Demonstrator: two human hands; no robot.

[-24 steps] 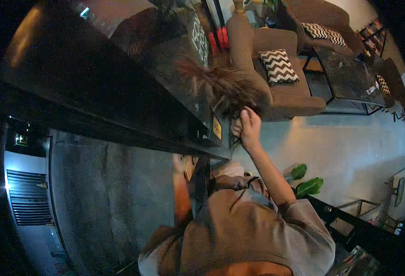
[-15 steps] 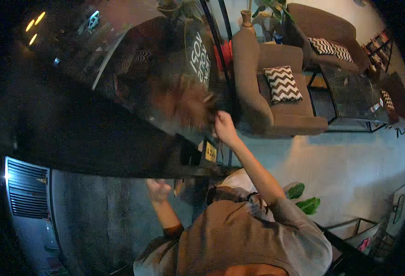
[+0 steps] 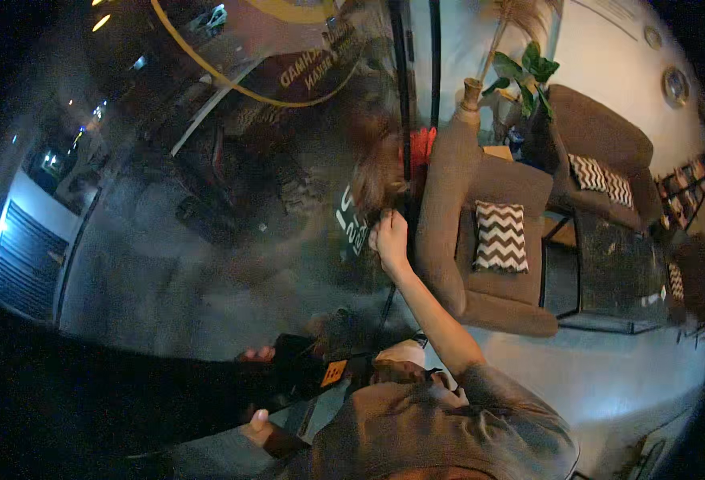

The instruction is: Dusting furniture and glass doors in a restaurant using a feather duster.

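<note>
My right hand (image 3: 390,240) is closed in a fist at the glass (image 3: 288,208), around what looks like the grip of a feather duster. The duster's brown feathers (image 3: 378,172) stand above the fist, blurred, against the glass beside a black upright frame (image 3: 400,96). Most of the handle is hidden by my fingers. Lower left, my left hand (image 3: 259,424) wraps round a long black door-like panel (image 3: 144,384). Its thumb shows on the near side and fingertips on the far side; the palm is hidden. A small orange sign (image 3: 334,374) sits on the panel near its right end.
Right of the glass stands a brown armchair (image 3: 512,188) with a zigzag cushion (image 3: 500,236). Behind it are a brown sofa (image 3: 600,128), a dark low table (image 3: 620,256) and a leafy plant (image 3: 526,72). A louvred shutter (image 3: 28,256) shows at far left.
The view has shifted, and the black panel now lies lower in it. The feathers have gone from a wide blur to standing above my right fist. My left hand now wraps round the panel.
</note>
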